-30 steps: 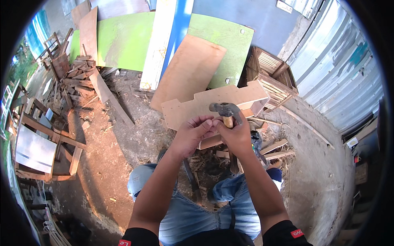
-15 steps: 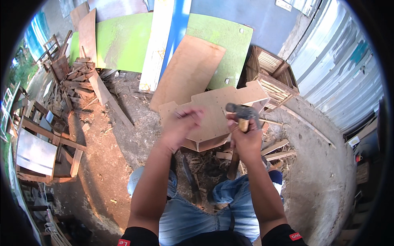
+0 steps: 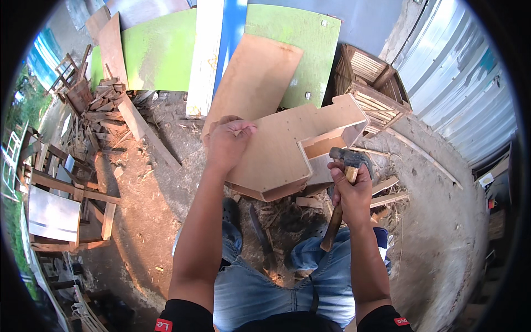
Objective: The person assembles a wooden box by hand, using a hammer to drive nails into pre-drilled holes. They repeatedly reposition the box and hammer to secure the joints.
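Note:
A light-brown plywood box (image 3: 271,149) with a notched outline stands in front of me, its flat panel facing up. My left hand (image 3: 229,143) is over the panel's left edge, thumb and fingers pinched together; whatever is between them is too small to name. My right hand (image 3: 354,193) grips a hammer (image 3: 333,228) by its wooden handle, close under the dark metal head. The hammer is just right of the box, beside its open recess (image 3: 326,145), with the handle's end pointing down toward my knee.
A long dark blade (image 3: 260,235) lies on the ground between my feet. A loose plywood sheet (image 3: 257,77) leans on a green board (image 3: 160,52) behind the box. Slatted wooden crates (image 3: 370,83) stand at far right. Scrap wood (image 3: 108,105) and a broken wooden frame (image 3: 72,193) are at left.
My left hand has moved up and left to the panel's edge. My right hand has carried the hammer right and down. The box appears turned, showing more of its recess.

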{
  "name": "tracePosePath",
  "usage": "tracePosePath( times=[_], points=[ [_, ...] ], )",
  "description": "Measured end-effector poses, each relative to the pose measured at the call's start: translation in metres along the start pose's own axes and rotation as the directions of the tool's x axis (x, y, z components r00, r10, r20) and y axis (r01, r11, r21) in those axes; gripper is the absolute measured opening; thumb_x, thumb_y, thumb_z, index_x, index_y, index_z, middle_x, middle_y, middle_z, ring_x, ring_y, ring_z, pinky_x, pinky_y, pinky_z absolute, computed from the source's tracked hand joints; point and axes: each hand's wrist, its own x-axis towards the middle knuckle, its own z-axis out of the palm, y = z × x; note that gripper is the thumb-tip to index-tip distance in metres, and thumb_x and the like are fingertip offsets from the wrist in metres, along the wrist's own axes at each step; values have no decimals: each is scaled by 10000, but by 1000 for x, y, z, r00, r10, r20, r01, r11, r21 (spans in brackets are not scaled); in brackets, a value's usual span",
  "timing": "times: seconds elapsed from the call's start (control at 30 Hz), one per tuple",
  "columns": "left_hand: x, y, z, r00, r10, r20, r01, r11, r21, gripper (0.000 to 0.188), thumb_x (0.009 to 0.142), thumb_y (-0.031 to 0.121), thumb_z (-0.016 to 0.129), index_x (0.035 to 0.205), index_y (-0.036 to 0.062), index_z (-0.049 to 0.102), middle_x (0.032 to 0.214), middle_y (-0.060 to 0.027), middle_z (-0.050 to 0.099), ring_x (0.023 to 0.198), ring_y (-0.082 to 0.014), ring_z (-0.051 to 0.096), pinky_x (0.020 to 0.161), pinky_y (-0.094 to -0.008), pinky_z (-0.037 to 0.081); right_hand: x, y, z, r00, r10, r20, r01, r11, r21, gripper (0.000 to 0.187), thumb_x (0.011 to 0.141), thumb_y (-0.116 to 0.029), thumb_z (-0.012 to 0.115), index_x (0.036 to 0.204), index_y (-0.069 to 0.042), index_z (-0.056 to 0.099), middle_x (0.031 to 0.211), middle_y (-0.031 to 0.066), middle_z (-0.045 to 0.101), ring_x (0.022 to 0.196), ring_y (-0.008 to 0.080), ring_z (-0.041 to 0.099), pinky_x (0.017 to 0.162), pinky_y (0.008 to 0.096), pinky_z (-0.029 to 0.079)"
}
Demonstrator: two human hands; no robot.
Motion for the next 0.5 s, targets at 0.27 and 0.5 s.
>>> tracePosePath(
  times=[0.27,0.5],
  points=[
    [-6,13,-1,999,-38,-20,41,985,169,248,876,382,711,1010,188,791,1168,24,669,1209,-205,515,1010,-448,270,4,5,-4,1000,3,1,-3,999,33,187,952,-61,650,1123,-29,582,1037,103,693,452,42,486,374,207,404],
    [-7,19,-3,999,-29,-44,37,983,182,270,882,388,706,1007,162,784,1177,21,667,1205,-207,520,995,-443,281,3,6,-3,1000,10,12,-11,999,39,191,952,-66,649,1123,-26,574,1025,114,687,455,52,494,380,209,412]
  ],
)
